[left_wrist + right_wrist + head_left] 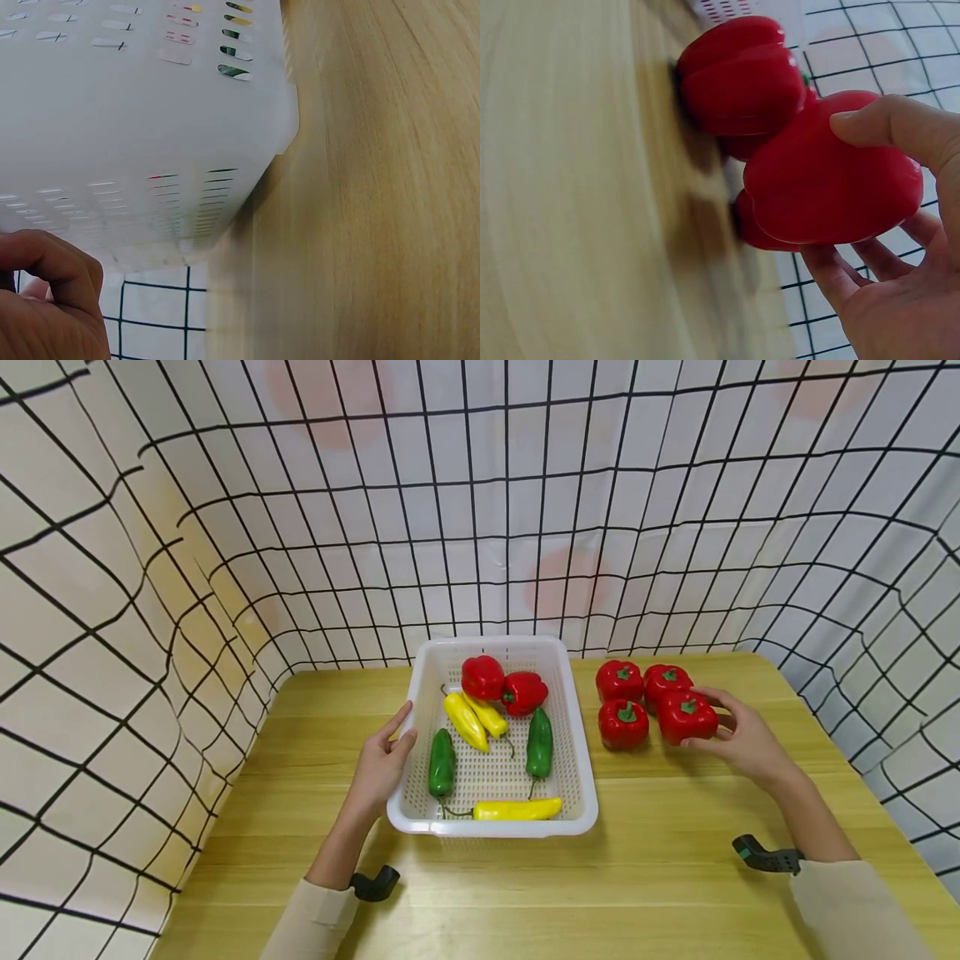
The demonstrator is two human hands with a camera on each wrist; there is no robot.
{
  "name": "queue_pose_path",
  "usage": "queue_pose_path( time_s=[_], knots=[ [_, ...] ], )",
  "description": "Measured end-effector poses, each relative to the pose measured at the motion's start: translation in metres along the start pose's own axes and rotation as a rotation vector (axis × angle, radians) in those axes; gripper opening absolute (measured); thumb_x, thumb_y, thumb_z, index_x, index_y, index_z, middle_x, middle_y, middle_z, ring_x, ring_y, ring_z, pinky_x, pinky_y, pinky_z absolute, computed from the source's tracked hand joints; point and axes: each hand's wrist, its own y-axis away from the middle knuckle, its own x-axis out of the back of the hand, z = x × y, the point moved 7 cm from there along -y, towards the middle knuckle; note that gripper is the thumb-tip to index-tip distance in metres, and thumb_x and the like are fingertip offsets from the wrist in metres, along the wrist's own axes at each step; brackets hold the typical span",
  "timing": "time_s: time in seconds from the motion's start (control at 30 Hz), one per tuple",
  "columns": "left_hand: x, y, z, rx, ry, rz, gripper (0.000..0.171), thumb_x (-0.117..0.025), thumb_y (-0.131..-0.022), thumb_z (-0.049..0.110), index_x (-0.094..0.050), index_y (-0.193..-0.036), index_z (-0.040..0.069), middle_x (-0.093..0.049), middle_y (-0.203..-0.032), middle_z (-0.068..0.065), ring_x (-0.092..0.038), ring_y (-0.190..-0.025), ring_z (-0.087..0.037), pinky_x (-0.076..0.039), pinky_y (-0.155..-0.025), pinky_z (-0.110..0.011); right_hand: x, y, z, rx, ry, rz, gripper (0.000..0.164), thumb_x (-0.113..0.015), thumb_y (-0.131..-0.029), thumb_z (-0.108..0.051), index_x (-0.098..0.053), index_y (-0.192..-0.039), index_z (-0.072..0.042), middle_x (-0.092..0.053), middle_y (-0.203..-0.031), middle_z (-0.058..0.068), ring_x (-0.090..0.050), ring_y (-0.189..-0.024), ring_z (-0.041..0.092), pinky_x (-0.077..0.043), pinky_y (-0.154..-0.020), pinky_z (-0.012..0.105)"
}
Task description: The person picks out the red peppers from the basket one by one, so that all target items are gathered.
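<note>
On the wood-grain surface [480, 902], the white perforated basket [491, 828] lies left of the red bell pepper [686, 717] that the right hand [744, 737] pinches between thumb and fingers; the left hand [379, 766], farther off, touches the basket's left side, its grip unclear.

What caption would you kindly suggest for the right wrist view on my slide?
A right hand grips a red bell pepper near other red peppers on a wooden tabletop.

The left hand [381, 767] holds the white basket [581, 735]; inside lie two red peppers [483, 677], three yellow peppers [465, 722] and two green peppers [539, 743]. The right hand [746, 739] grips another red pepper [687, 717], beside three similar red peppers [623, 725].
</note>
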Motion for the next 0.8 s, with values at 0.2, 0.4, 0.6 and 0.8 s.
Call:
queue_pose_path(
  time_s=[0.2,0.4,0.6,0.8],
  knots=[
    [0.001,0.0,-0.001,0.008,0.006,-0.003,0.05,-0.055,-0.108,0.033,-0.042,-0.155,0.044,-0.071,-0.108,-0.033,-0.075,-0.092,-0.043,-0.065,-0.073,-0.05,-0.01,-0.003,0.014,-0.039,-0.018,-0.029,0.092,-0.081,-0.091,-0.017,-0.024,-0.162,-0.006,-0.027,-0.161,0.027,-0.043,-0.136,0.049,-0.047,-0.085,0.001],
    [0.001,0.0,-0.001,0.001,0.003,0.005,0.05,-0.055,-0.108,0.031,-0.043,-0.154,0.044,-0.072,-0.104,-0.033,-0.075,-0.091,-0.043,-0.066,-0.072,-0.049,-0.015,-0.006,0.022,-0.052,-0.016,-0.029,0.09,-0.08,-0.091,-0.017,-0.024,-0.16,-0.003,-0.029,-0.159,0.029,-0.044,-0.136,0.05,-0.046,-0.087,0.0],
    [0.001,-0.001,-0.002,0.002,0.001,0.003,0.05,-0.055,-0.108,0.032,-0.043,-0.154,0.045,-0.071,-0.103,-0.033,-0.075,-0.09,-0.043,-0.065,-0.072,-0.05,-0.018,-0.005,0.022,-0.046,-0.03,-0.029,0.089,-0.08,-0.091,-0.018,-0.025,-0.159,-0.002,-0.031,-0.158,0.027,-0.046,-0.134,0.043,-0.046,-0.089,0.0],
    [0.001,-0.001,-0.002,0.01,0.002,0.006,0.049,-0.055,-0.107,0.033,-0.044,-0.153,0.046,-0.071,-0.102,-0.033,-0.075,-0.091,-0.043,-0.065,-0.073,-0.051,-0.018,-0.004,0.021,-0.027,-0.056,-0.017,0.088,-0.08,-0.091,-0.018,-0.026,-0.158,-0.002,-0.032,-0.156,0.025,-0.05,-0.116,-0.003,-0.047,-0.089,0.001]
  ],
)
